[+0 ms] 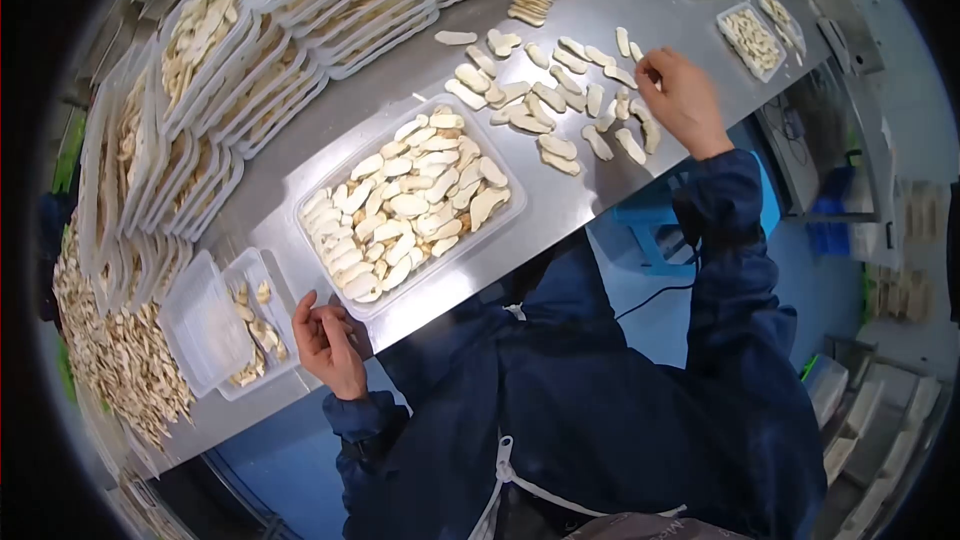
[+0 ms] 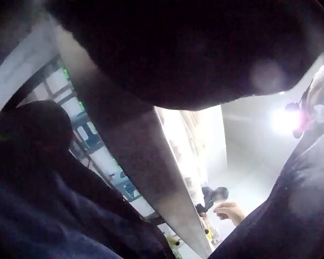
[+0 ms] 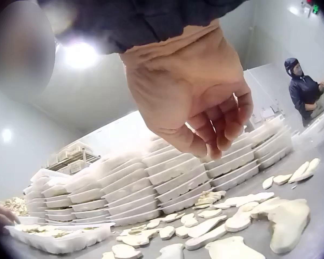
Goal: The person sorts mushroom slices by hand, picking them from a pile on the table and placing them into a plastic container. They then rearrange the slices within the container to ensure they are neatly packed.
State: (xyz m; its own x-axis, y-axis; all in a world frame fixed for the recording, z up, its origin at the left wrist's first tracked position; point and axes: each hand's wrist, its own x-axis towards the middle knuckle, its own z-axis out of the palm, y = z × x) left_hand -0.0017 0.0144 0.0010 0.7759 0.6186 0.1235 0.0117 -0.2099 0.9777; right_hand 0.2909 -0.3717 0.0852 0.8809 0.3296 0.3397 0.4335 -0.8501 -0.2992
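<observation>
My right hand (image 1: pixel 685 102) hangs over the right part of the loose pale mushroom slices (image 1: pixel 550 95) on the metal table. In the right wrist view the fingers of the right hand (image 3: pixel 189 91) curl loosely downward, with no slice visible between them. A clear plastic tray (image 1: pixel 518 202) in front of me carries rows of mushroom slices (image 1: pixel 408 204). Beside its near left corner is my left hand (image 1: pixel 332 348), fingers loosely bent and nothing in them. Dark sleeves fill most of the left wrist view.
Stacked trays of slices (image 1: pixel 335 15) line the back and left. A heap of slices (image 1: pixel 120 340) lies far left, near an empty-looking tray (image 1: pixel 190 315) and one with some pieces (image 1: pixel 285 312). Small filled trays (image 1: pixel 750 40) stand at right. Another person (image 3: pixel 302 89) stands farther off.
</observation>
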